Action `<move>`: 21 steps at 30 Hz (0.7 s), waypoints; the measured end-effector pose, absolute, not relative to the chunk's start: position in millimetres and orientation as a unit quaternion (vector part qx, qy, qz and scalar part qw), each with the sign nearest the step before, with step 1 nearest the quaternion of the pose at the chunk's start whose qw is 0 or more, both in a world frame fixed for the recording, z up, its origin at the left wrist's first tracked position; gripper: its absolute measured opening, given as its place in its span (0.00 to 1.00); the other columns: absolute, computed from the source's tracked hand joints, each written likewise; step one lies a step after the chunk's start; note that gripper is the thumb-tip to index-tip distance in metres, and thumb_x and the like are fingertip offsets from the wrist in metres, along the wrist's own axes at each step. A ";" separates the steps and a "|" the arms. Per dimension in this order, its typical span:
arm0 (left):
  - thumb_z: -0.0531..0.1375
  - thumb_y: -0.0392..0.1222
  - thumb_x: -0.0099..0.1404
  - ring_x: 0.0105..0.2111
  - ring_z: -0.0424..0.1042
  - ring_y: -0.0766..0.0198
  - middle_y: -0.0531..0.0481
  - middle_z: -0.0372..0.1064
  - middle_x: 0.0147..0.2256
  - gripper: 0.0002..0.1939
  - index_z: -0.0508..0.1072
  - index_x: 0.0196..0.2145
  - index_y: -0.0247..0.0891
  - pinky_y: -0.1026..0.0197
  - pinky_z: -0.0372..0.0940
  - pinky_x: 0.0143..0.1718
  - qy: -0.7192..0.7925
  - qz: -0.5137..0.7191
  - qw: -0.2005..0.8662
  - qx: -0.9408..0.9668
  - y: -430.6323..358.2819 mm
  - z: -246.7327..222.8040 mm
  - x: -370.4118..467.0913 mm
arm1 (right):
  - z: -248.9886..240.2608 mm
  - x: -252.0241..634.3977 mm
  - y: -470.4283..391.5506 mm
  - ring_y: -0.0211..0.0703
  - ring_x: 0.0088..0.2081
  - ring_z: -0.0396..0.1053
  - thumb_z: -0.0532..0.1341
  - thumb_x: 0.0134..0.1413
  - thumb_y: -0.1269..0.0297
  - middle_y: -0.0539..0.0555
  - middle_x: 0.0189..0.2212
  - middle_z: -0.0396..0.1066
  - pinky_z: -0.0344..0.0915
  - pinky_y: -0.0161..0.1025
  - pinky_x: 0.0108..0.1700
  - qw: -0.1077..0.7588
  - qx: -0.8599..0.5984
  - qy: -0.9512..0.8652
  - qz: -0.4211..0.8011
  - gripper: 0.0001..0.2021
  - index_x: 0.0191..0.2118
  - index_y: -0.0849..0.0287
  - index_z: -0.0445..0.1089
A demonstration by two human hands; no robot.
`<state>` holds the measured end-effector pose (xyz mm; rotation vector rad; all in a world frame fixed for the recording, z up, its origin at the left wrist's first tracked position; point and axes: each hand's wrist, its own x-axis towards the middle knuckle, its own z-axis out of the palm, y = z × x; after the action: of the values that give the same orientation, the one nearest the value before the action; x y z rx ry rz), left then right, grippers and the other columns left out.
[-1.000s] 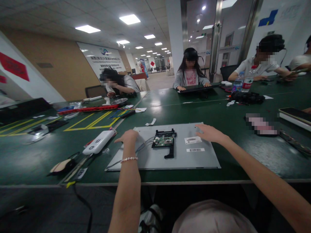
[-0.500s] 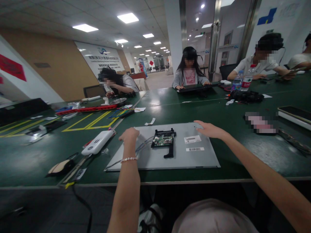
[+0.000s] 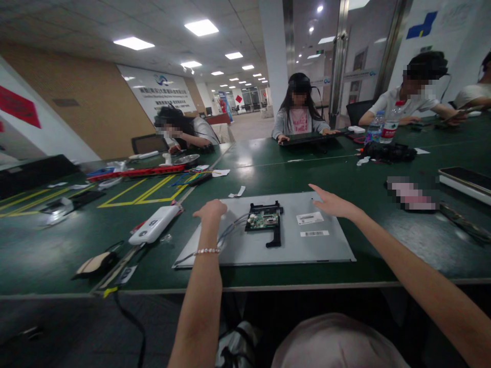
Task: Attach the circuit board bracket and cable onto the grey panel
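Note:
A flat grey display panel (image 3: 245, 253) lies back side up on the green table. A black bracket (image 3: 276, 236) with a green circuit board (image 3: 264, 220) sits on it, and grey cables (image 3: 232, 225) run left. My left hand (image 3: 210, 210), a beaded bracelet at its wrist, is over the panel's far left part. One finger sticks out to the left; the other fingertips are hidden behind the hand. At the far right corner my right hand (image 3: 332, 202) is open, its fingers stretched past the panel's far edge. Whether it touches the panel is unclear.
A white device (image 3: 154, 226) and a beige mouse-like object (image 3: 95, 263) lie left of the panel. To the right are a pink phone-like object (image 3: 412, 194) and a stacked case (image 3: 466, 181). Bottles (image 3: 389, 128) stand farther back. Several co-workers sit around the table.
The panel with its board and bracket has shifted slightly right. My left hand has moved right along with it. The fingers of my right hand have risen off the far corner and spread.

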<state>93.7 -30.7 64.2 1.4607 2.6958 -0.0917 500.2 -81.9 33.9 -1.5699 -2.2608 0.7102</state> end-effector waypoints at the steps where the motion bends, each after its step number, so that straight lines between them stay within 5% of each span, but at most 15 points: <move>1: 0.51 0.42 0.62 0.55 0.65 0.38 0.29 0.64 0.57 0.26 0.70 0.56 0.32 0.30 0.54 0.54 0.877 -0.028 0.036 0.478 -31.9 65.6 95.3 | 34.4 501.0 -82.2 0.60 0.66 0.50 0.48 0.64 0.57 0.60 0.68 0.46 0.49 0.57 0.63 0.142 -0.552 -0.786 0.239 0.35 0.71 0.56 0.33; 13: 0.50 0.42 0.64 0.51 0.70 0.44 0.30 0.69 0.52 0.23 0.74 0.51 0.31 0.50 0.67 0.46 0.861 0.018 0.005 0.509 -41.8 75.5 111.1 | 29.9 511.3 -77.4 0.71 0.63 0.53 0.44 0.64 0.60 0.68 0.65 0.52 0.46 0.76 0.56 0.066 -0.627 -0.758 0.168 0.31 0.71 0.57 0.39; 21: 0.49 0.43 0.65 0.50 0.71 0.44 0.30 0.71 0.49 0.23 0.75 0.49 0.30 0.50 0.67 0.46 0.847 0.014 -0.020 0.531 -43.6 75.0 121.6 | 24.2 520.9 -72.8 0.69 0.63 0.54 0.44 0.63 0.64 0.68 0.65 0.52 0.44 0.78 0.56 0.033 -0.646 -0.745 0.164 0.30 0.70 0.57 0.42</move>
<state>121.6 -43.6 75.0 1.6896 2.6961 0.0444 520.9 -72.8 24.2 -1.9879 -2.2917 0.5040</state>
